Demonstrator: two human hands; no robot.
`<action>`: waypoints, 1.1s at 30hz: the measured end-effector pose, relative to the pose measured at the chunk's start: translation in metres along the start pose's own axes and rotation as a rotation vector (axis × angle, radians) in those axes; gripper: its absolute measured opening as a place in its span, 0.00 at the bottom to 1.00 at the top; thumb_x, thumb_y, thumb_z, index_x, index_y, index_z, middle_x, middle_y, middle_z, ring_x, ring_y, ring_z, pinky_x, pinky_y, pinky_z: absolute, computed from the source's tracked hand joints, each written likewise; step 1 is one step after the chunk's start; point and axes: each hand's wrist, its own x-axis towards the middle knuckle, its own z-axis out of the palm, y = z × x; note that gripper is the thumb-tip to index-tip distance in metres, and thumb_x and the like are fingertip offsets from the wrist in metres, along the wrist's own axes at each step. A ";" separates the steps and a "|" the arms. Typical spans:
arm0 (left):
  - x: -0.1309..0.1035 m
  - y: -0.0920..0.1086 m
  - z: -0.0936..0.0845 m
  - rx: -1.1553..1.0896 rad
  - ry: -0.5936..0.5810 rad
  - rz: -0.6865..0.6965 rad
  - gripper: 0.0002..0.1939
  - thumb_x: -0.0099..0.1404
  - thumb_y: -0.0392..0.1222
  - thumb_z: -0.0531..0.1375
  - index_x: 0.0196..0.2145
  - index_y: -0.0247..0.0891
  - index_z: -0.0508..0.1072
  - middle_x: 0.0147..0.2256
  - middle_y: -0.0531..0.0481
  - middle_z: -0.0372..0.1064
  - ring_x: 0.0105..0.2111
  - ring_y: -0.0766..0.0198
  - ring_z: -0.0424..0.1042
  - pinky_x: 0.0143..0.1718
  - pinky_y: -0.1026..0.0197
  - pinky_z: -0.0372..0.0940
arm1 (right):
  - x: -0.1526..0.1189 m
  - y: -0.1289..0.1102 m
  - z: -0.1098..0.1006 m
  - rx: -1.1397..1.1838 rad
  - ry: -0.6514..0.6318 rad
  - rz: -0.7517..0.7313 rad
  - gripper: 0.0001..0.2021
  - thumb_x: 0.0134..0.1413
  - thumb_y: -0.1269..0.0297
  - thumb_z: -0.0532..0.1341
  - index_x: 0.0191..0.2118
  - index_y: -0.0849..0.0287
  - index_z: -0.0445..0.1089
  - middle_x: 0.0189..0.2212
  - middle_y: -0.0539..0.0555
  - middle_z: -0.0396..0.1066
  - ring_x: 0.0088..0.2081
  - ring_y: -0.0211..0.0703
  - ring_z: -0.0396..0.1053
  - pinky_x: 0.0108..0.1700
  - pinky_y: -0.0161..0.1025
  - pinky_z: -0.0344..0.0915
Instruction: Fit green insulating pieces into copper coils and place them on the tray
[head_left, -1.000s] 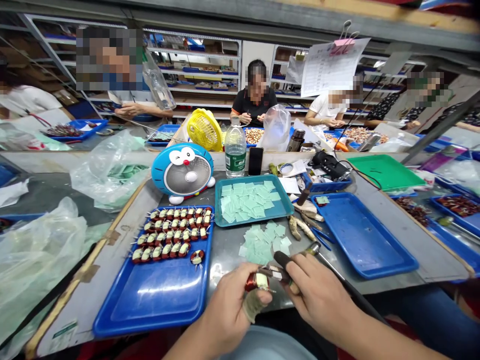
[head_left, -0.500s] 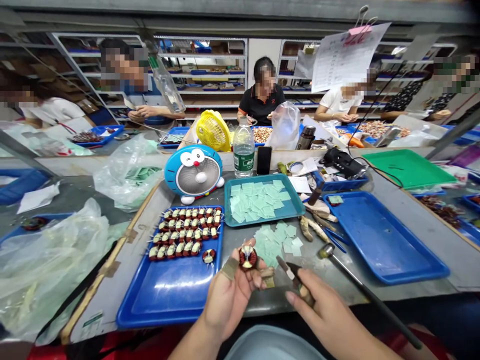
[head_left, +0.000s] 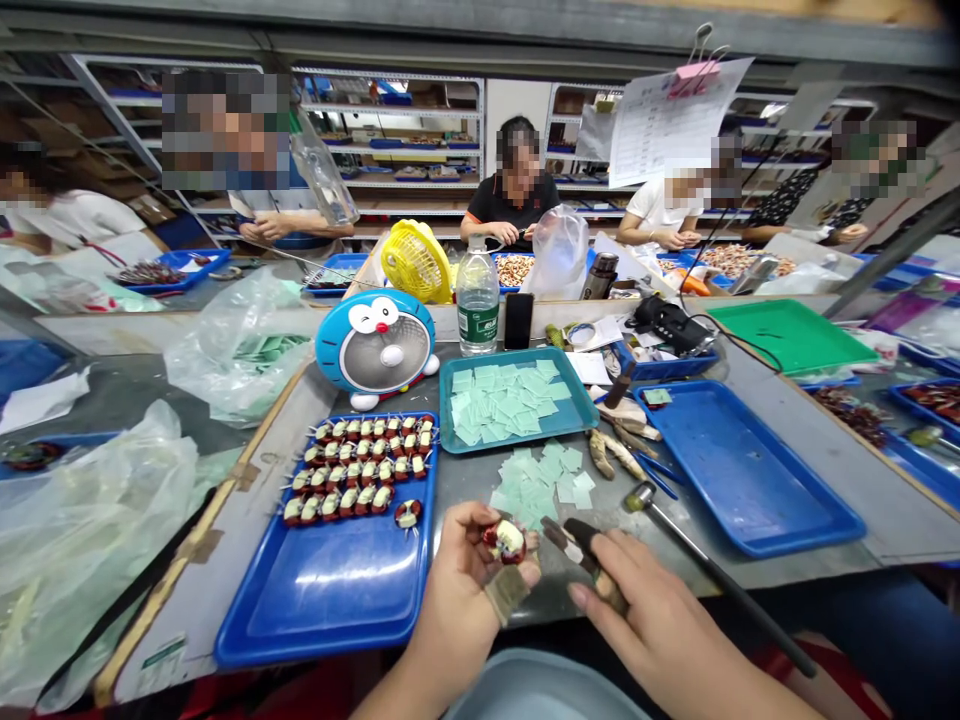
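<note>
My left hand (head_left: 466, 580) is closed around a small wire-wound coil (head_left: 506, 541), dark red with a pale cream piece on top. Tan tape wraps some of its fingers. In my right hand (head_left: 651, 592) is a dark flat-bladed hand tool (head_left: 568, 543) with a light patch on the blade; its grip is mostly hidden by the fingers. The tool's tip points up and left, close to the coil but apart from it. Rows of similar coils (head_left: 361, 452) stand in the blue tray (head_left: 322, 590) to the left. Pale green paper squares (head_left: 534, 486) lie loose just beyond my hands.
More squares fill a teal tray (head_left: 450, 425). A second blue tray (head_left: 757, 490) holds one coil. A long-handled hammer (head_left: 720, 570), worn tools (head_left: 622, 455), a cartoon fan (head_left: 376, 348), a bottle (head_left: 478, 300) and a phone (head_left: 519, 321) surround the workspace. Co-workers sit opposite.
My left hand has turned over from palm-up, and the coil has rotated so its cream piece faces up. My right hand keeps the tool in nearly the same place. The view has shifted slightly.
</note>
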 end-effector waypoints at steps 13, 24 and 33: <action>-0.009 0.016 -0.004 0.030 -0.233 -0.062 0.27 0.67 0.59 0.62 0.56 0.40 0.65 0.44 0.43 0.73 0.42 0.57 0.75 0.47 0.56 0.67 | 0.009 -0.009 -0.021 -0.129 -0.027 -0.137 0.01 0.68 0.67 0.56 0.42 0.55 0.61 0.37 0.53 0.65 0.39 0.47 0.64 0.40 0.44 0.62; -0.007 0.006 -0.004 -0.171 -0.338 -0.134 0.25 0.63 0.60 0.64 0.45 0.36 0.69 0.36 0.45 0.75 0.26 0.68 0.71 0.36 0.57 0.70 | 0.027 -0.004 -0.049 -0.112 -0.172 -0.174 0.06 0.68 0.64 0.58 0.38 0.57 0.61 0.40 0.53 0.63 0.41 0.45 0.62 0.42 0.43 0.60; -0.009 0.009 -0.002 -0.147 -0.305 -0.115 0.28 0.63 0.64 0.62 0.42 0.34 0.70 0.31 0.47 0.72 0.23 0.72 0.65 0.31 0.63 0.67 | 0.036 -0.013 -0.046 -0.128 -0.176 -0.248 0.06 0.67 0.66 0.58 0.37 0.57 0.61 0.37 0.52 0.63 0.40 0.44 0.62 0.41 0.41 0.59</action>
